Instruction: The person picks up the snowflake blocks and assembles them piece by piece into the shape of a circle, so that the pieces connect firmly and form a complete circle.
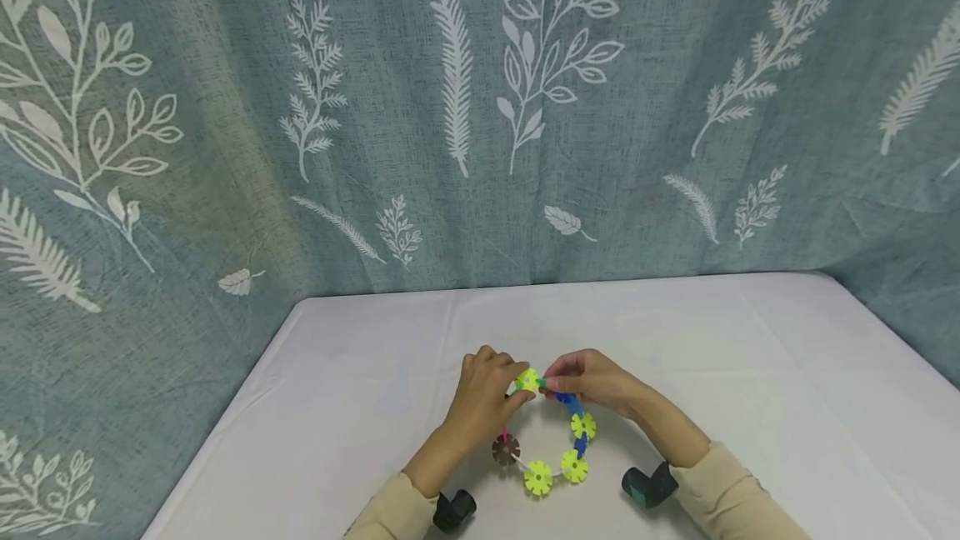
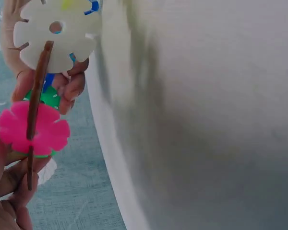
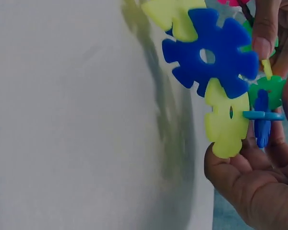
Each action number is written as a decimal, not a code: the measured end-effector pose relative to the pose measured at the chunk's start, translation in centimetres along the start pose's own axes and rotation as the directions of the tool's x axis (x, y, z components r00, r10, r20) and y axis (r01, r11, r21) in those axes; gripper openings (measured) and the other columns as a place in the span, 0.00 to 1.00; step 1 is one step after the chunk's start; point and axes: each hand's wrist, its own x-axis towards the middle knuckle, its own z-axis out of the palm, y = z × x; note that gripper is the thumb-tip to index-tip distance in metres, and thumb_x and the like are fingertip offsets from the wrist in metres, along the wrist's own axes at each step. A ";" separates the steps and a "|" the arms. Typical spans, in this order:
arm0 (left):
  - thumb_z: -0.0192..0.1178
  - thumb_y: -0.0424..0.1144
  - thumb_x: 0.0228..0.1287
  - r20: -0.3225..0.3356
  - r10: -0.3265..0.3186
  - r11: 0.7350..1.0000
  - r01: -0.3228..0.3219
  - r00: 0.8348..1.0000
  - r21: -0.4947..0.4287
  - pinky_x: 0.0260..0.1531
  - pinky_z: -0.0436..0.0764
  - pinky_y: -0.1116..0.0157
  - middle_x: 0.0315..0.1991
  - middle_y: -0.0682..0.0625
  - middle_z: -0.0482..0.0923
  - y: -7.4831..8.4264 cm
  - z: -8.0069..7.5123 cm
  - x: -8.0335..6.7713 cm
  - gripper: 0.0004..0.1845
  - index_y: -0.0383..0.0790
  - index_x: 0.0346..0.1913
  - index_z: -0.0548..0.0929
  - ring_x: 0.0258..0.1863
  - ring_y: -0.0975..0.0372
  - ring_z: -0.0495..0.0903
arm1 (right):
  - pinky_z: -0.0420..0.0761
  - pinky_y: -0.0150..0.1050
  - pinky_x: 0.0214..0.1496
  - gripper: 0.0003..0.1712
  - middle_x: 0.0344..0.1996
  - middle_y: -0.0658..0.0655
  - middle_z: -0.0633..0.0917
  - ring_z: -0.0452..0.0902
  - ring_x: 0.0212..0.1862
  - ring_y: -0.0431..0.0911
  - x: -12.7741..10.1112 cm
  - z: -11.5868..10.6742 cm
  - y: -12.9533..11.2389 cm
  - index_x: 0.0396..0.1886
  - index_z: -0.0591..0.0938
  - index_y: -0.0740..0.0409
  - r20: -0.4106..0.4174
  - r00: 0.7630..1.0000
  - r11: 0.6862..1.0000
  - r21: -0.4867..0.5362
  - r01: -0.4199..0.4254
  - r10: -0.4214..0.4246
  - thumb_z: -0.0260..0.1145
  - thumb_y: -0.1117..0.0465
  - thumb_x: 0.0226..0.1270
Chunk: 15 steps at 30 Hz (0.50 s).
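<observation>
Two hands, one ring of toy discs, one table

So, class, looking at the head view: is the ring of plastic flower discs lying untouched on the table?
No: both hands, left hand and right hand, pinch the ring of discs at its top.

bare table all round, curtain close behind

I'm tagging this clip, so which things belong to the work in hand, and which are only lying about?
In the work:
- ring of snowflake discs
- left hand, pinching the ring's top
- right hand, pinching there too

Only about:
- white table
- leaf-print curtain
</observation>
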 end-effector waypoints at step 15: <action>0.69 0.47 0.46 0.004 -0.017 1.000 0.017 1.000 0.017 0.31 0.60 0.67 0.27 0.52 0.82 0.4 0.6 -0.1 0.15 0.42 0.37 0.85 0.29 0.62 0.70 | 0.70 0.31 0.28 0.15 0.29 0.55 0.86 0.75 0.29 0.39 0.3 -0.2 0.1 0.38 0.79 0.67 -0.025 0.998 0.996 -0.074 0.052 -0.054 0.65 0.59 0.59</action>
